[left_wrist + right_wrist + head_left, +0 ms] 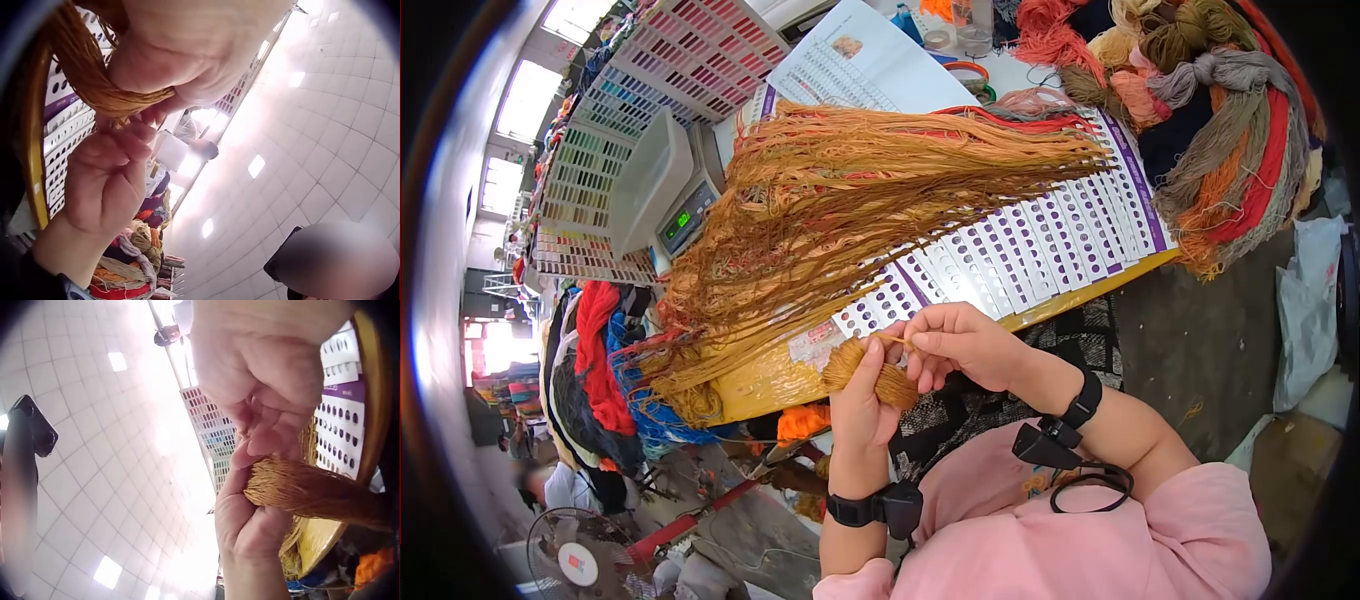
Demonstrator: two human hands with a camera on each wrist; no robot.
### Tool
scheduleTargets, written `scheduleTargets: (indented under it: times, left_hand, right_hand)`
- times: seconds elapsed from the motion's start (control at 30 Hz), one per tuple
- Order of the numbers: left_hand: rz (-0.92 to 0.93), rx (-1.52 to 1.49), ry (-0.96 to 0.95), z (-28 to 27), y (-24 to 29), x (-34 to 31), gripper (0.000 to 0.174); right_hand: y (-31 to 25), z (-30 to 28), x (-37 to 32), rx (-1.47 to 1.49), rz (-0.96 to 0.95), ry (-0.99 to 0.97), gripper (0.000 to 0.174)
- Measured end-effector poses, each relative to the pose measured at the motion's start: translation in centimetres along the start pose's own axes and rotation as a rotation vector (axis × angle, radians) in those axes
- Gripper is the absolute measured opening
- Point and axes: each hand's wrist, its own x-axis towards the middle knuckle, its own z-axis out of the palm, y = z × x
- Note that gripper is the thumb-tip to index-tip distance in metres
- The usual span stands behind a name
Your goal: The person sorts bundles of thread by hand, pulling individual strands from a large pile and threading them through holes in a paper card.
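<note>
Pink shirt [1040, 540] is filling five o'clock; I'm seeing left fingers [866, 370] gripping ochre skein [894, 388], right fingers [930, 343] pinching a strand [895, 340]; overpulling, I'm judging, is risking snarls.

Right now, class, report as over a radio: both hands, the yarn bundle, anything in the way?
Left hand gripping golden-brown yarn bundle. Right hand pinching a strand beside it. Long strands spread beyond, not blocking the fingers.

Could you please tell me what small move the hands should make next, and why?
I would probably draw the strand gently taut with the right hand, since that hand pinches it while the left hand holds the yarn bundle.
</note>
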Motion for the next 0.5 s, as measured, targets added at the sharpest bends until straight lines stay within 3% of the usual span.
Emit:
scheduleTargets:
  times: [0.2,0.3,0.33,0.4,0.47,0.5]
  left_hand:
    - [0.030,-0.041,-0.004,1.0,0.1,-0.3,0.025]
    - [0.012,-0.030,0.176,1.5,0.3,-0.4,0.022]
    - [0.016,-0.057,0.097,0.5,0.9,-0.5,0.020]
    - [0.023,-0.112,-0.061,-4.5,3.6,-0.9,0.016]
    - [0.216,-0.129,0.358,-11.0,7.6,-1.4,0.011]
    - [0.132,-0.732,0.090,-17.4,10.1,-1.9,0.011]
  right_hand:
    - [0.2,-0.3,-0.2,-0.074,-0.032,0.007,0.010]
    - [-0.2,-0.6,-0.5,-0.149,-0.024,0.027,0.006]
    - [-0.9,-0.8,-0.8,-0.078,-0.075,0.089,0.006]
    - [-3.6,-2.4,-1.5,0.065,-0.173,0.212,0.006]
    - [-7.1,-8.1,-2.4,0.162,-0.467,0.191,0.007]
    - [-10.3,-10.6,-4.2,0.384,-0.622,0.323,0.011]
